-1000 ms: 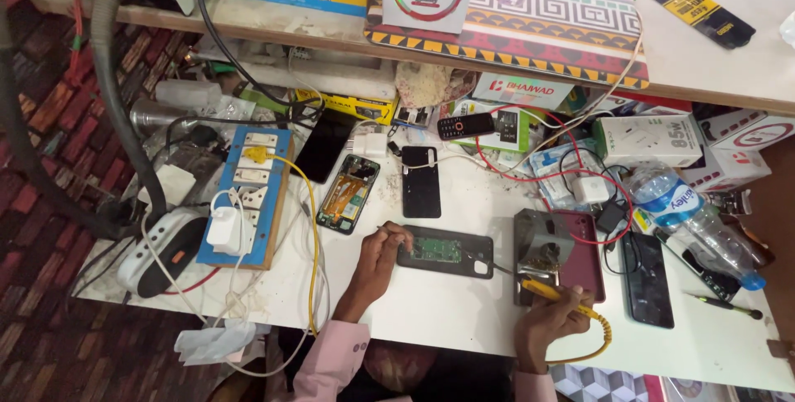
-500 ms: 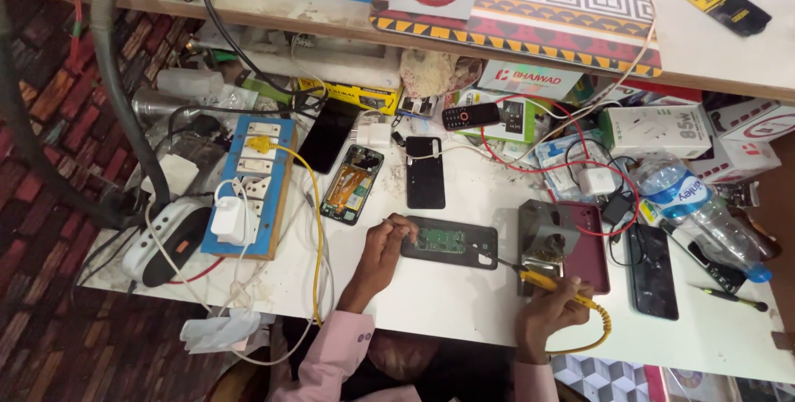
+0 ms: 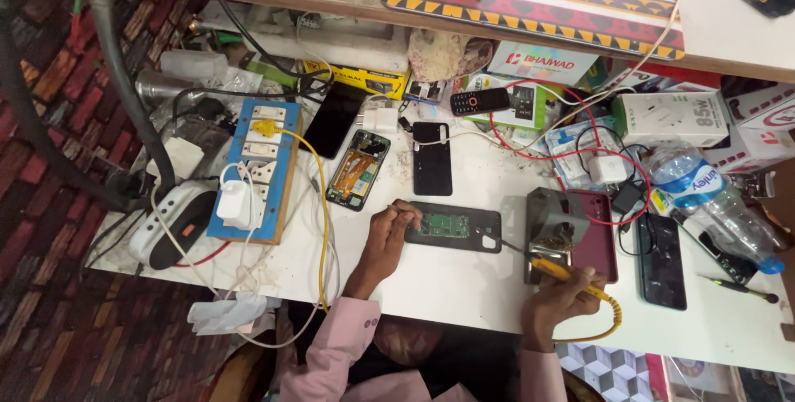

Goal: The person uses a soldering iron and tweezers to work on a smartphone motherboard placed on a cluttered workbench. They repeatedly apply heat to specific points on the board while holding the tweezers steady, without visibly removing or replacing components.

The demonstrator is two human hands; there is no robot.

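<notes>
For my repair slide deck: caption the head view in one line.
Left hand steadies an opened phone on a cluttered white bench while the right hand holds a yellow-handled soldering iron.

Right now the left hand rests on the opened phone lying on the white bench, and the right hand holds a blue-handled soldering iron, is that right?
Not quite. The handle is yellow, not blue. In the head view the right hand holds a yellow-handled soldering iron with a coiled yellow cord, while the left hand does rest on the opened phone on the white bench.
</notes>
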